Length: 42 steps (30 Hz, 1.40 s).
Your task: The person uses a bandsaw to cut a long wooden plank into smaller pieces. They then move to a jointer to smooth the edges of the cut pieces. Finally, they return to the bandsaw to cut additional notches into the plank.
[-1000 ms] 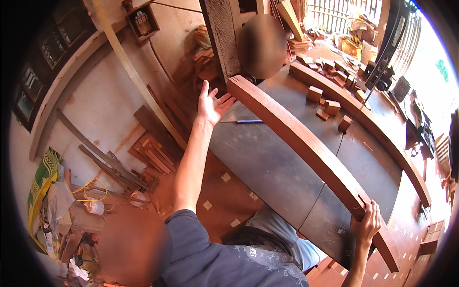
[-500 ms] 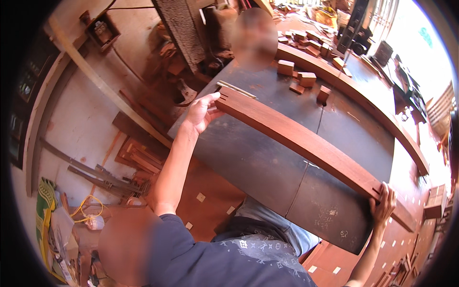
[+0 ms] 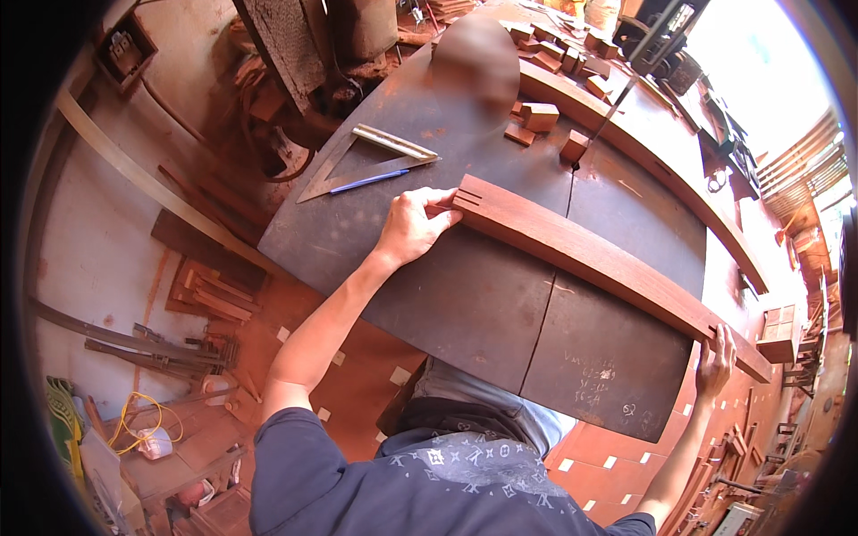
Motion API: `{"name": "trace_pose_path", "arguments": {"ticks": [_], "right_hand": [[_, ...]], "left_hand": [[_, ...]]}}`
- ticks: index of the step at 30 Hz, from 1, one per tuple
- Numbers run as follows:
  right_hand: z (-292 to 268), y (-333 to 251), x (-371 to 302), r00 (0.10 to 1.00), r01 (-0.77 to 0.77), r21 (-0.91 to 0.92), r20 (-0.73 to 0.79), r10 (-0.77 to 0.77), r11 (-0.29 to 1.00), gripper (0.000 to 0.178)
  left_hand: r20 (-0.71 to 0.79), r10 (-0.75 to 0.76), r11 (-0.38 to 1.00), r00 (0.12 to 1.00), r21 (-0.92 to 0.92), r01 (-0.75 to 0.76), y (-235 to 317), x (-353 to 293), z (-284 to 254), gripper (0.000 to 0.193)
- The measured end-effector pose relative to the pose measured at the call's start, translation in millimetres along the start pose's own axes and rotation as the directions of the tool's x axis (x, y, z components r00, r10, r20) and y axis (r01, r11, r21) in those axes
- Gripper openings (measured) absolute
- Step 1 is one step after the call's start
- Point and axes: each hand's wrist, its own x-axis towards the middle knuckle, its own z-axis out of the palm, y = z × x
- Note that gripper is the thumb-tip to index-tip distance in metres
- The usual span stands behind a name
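Note:
A long reddish-brown wooden beam [image 3: 581, 263] lies slantwise over the dark table, with narrow slots cut in its left end and a dark notch near its right end. My left hand [image 3: 413, 225] is closed on the left end, thumb and fingers pinching it. Near the other end, my right hand [image 3: 715, 364] grips the beam with fingers over its top, where it reaches past the table's right edge. Left of the beam, a set square [image 3: 323, 177] with a pale stock rests on the table, and a blue pen [image 3: 369, 181] lies along it.
The dark table [image 3: 465, 308] has a seam across it. A second long beam [image 3: 643, 147] lies farther back, by several small wooden blocks [image 3: 539, 117]. Wood pieces [image 3: 214, 290] and a yellow cord [image 3: 147, 415] sit at the left. A blurred patch hides part of the far table.
The beam has slid rightward over the table with both hands on it. The set square and pen, mostly hidden before, now show. The whole view has shifted slightly.

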Motion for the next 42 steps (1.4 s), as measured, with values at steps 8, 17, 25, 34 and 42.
{"name": "trace_pose_path", "arguments": {"ticks": [8,17,25,34,42], "right_hand": [[3,-53,1,0.877,-0.453,0.177,-0.090,0.473,0.874,0.036],[22,-57,2,0.603,-0.792,0.336,0.305,0.737,0.510,0.075],[32,-70,23,0.444,-0.822,0.566,0.567,0.694,0.063,0.080],[62,-32,65,0.271,-0.730,0.636,0.604,0.750,-0.249,0.055],[110,15,123,0.295,-0.435,0.791,0.576,0.762,-0.430,0.064]], "left_hand": [[-0.087,0.193,0.978,0.977,0.097,-0.185,6,-3,0,0.027],[-0.045,0.405,0.898,0.913,0.205,-0.388,8,5,-6,0.010],[-0.036,0.274,0.961,0.961,0.051,-0.272,4,6,-8,0.004],[-0.026,0.309,0.950,0.951,0.067,-0.306,19,34,46,0.006],[-0.026,0.351,0.936,0.936,0.048,-0.350,32,102,117,0.007]]}}
